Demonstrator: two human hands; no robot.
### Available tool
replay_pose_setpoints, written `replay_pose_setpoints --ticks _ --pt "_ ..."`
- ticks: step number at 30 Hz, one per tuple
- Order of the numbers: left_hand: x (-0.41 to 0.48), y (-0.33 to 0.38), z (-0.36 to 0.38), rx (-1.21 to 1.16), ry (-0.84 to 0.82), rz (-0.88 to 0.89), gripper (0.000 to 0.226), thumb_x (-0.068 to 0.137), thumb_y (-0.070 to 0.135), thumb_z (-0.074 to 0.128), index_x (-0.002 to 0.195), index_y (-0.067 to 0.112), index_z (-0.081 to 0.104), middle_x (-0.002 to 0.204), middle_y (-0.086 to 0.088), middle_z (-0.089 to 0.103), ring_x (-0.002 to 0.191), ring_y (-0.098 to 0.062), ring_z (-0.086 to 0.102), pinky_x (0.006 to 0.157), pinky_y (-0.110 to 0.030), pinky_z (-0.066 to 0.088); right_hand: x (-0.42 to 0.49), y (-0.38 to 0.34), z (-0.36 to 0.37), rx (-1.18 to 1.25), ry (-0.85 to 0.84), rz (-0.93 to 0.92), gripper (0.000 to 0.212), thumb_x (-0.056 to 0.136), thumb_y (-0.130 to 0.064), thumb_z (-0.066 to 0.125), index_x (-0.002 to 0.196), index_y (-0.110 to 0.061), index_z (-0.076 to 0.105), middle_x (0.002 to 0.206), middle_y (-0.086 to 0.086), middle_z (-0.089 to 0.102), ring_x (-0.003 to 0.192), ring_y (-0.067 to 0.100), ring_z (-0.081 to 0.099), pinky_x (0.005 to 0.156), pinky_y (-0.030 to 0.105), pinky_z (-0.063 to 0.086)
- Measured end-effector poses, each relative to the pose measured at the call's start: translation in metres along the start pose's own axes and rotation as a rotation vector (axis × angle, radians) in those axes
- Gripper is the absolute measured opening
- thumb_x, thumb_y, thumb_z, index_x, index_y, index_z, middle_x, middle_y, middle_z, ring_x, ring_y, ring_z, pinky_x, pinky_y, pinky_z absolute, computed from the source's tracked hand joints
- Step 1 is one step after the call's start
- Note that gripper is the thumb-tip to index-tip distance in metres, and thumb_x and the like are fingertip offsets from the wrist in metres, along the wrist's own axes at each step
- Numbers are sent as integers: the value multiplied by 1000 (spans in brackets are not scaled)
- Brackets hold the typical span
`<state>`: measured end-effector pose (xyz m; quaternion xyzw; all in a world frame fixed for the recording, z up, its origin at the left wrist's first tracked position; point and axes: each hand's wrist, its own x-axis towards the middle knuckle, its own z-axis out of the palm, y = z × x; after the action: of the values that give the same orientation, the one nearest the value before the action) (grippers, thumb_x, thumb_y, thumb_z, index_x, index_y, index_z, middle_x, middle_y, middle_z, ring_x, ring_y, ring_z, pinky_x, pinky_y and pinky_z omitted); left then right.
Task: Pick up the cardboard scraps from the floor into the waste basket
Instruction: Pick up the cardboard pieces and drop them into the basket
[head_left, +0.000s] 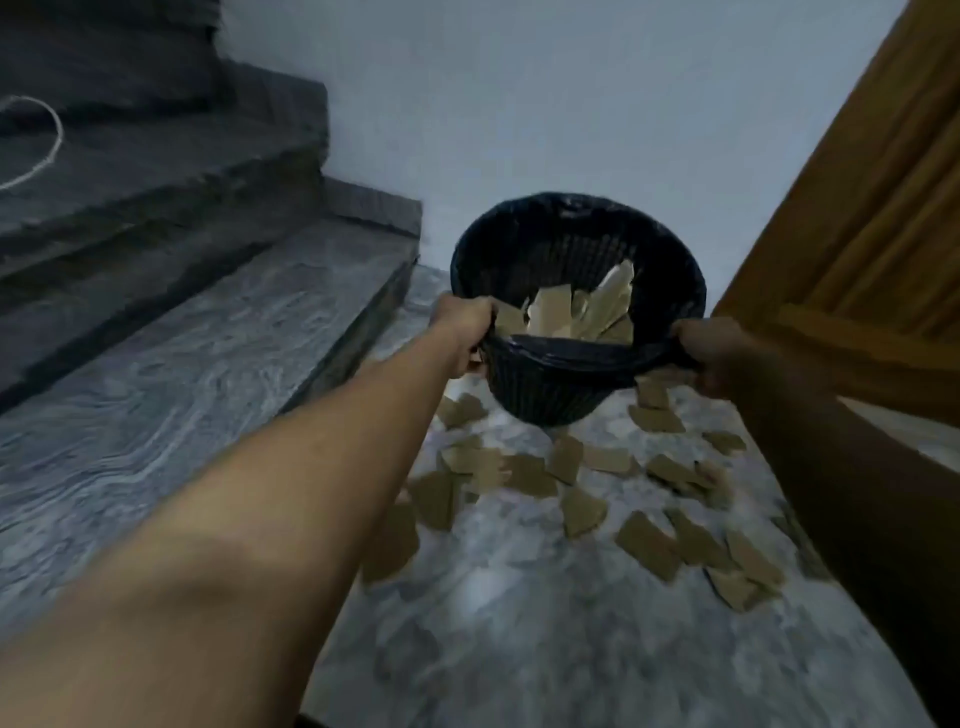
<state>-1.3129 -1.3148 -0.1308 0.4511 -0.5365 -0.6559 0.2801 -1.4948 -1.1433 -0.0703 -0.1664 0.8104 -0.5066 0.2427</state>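
Observation:
A black mesh waste basket (540, 395) hangs in the air, tilted toward me, above the grey marble floor. My left hand (465, 332) grips its rim on the left side. My right hand (711, 358) grips the rim on the right. Inside the basket lie several cardboard scraps (582, 312). Several more brown cardboard scraps (576, 467) are scattered on the floor below and in front of the basket, reaching toward the right.
Grey stone stairs (182, 291) rise on the left, with a thin white wire (52, 140) on an upper step. A white wall (571, 104) stands behind the basket. A brown wooden door (857, 234) is on the right. Bare marble floor (519, 623) lies nearer to me.

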Motion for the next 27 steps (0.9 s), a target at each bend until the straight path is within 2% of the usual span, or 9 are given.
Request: replay_pose_setpoints --ticks 4,7,9,12,16,20,22,24,27 --pt "15 5 13 -169 -85 -13 31 96 32 50 119 12 55 99 -11 67 78 -33 67 65 -42 60 14 -42 0 5 48 -83 14 104 -6 41 100 -2 54 91 14 59 68 27 61 32 25 47" --pt "22 6 28 -264 -162 -1 26 98 18 50 122 8 53 105 -17 70 81 -34 72 62 -38 60 23 -45 -12 -20 82 -157 15 104 -3 39 100 -3 54 84 11 56 66 23 58 30 19 43" --pt "28 7 32 -323 -182 27 27 98 11 51 123 3 52 113 -19 66 89 -35 71 67 -40 61 34 -39 -16 26 54 -162 16 100 -1 45 106 0 59 96 16 63 74 27 64 41 23 52" --pt "33 4 42 -284 -148 31 30 96 9 53 125 -1 52 121 -23 61 92 -35 70 70 -41 61 55 -23 -23 109 4 -96 24 97 2 50 118 1 59 108 18 67 79 31 70 50 33 58" --pt "46 -4 63 -300 -107 -1 27 98 7 49 123 -3 54 121 -24 61 90 -33 69 65 -36 60 76 -11 -34 132 -78 -100 16 97 4 45 107 -2 56 92 12 64 70 23 67 43 28 55" --pt "59 -2 121 -309 -35 35 23 98 0 43 117 -7 54 118 -25 61 92 -34 66 62 -35 60 129 11 -57 370 -77 -41 14 94 -1 52 100 -8 63 99 12 69 82 22 69 51 29 59" --pt "66 3 172 -308 -1 38 18 98 0 40 108 -6 53 117 -25 61 95 -35 66 68 -40 61 158 27 -75 468 5 -40 17 89 -9 61 106 -9 65 105 9 69 84 18 67 54 24 56" --pt "71 10 228 -288 40 34 16 98 0 39 107 -4 52 114 -22 59 95 -35 65 66 -42 61 180 50 -90 526 48 -13 30 89 -16 63 118 -13 61 111 5 66 90 19 64 64 28 58" --pt "79 13 306 -210 54 34 17 98 -1 41 112 -3 52 105 -18 57 93 -34 64 62 -41 61 209 87 -108 591 -9 110 49 98 -27 53 144 -20 38 126 7 57 103 29 63 66 41 61"
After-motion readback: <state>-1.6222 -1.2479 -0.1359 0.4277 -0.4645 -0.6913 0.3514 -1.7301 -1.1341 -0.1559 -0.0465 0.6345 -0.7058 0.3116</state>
